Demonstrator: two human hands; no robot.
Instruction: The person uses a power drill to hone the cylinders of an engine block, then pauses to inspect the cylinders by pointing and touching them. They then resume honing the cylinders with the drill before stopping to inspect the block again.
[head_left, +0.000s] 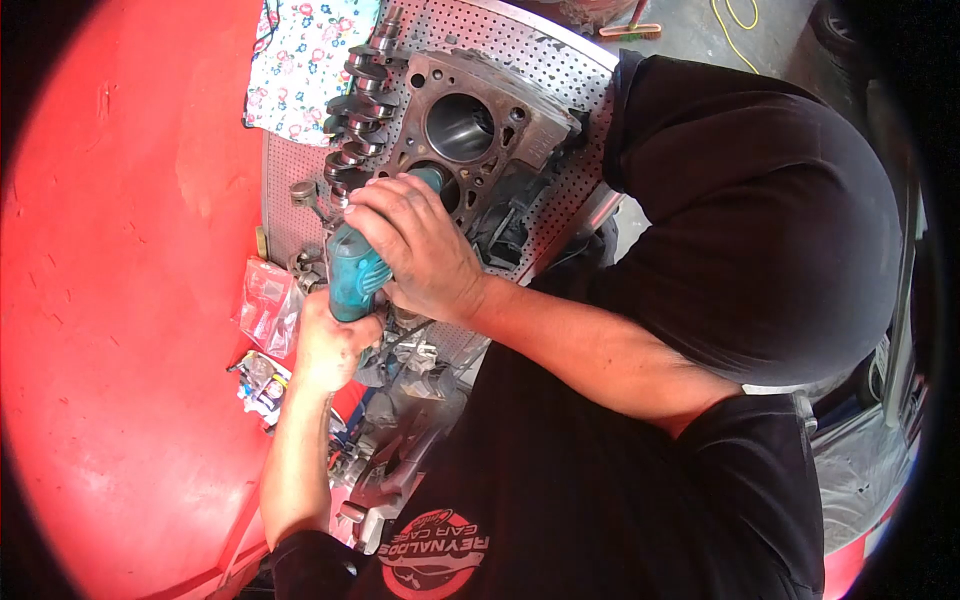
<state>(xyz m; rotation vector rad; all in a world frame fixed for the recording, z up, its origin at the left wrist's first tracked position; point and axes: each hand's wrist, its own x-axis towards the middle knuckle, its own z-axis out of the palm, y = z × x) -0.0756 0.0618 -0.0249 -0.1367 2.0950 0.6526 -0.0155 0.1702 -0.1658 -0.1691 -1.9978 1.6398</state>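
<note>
1. At the middle of the head view, both hands are clamped on a teal power tool (352, 275).
2. Right hand (415, 245): fingers wrapped over the top and front of the tool body, knuckles toward the camera.
3. Left hand (328, 345): closed round the tool's lower grip, just under the right hand; the two hands are near each other on the one tool.
4. Tool nose points into the lower cylinder bore of a grey engine block (480, 140); the working tip is hidden by the right hand.
5. Block lies on a perforated white table (560, 75), upper bore open and unobstructed.
6. Crankshaft (360, 110) lies just beside the block, on its left in the view.
7. Floral cloth (300, 60) hangs at the table's far left corner.
8. Small plastic bags (265, 300) and loose metal parts (400, 360) sit below the hands.
9. Red panel (130, 300) fills the left side of the view.
</note>
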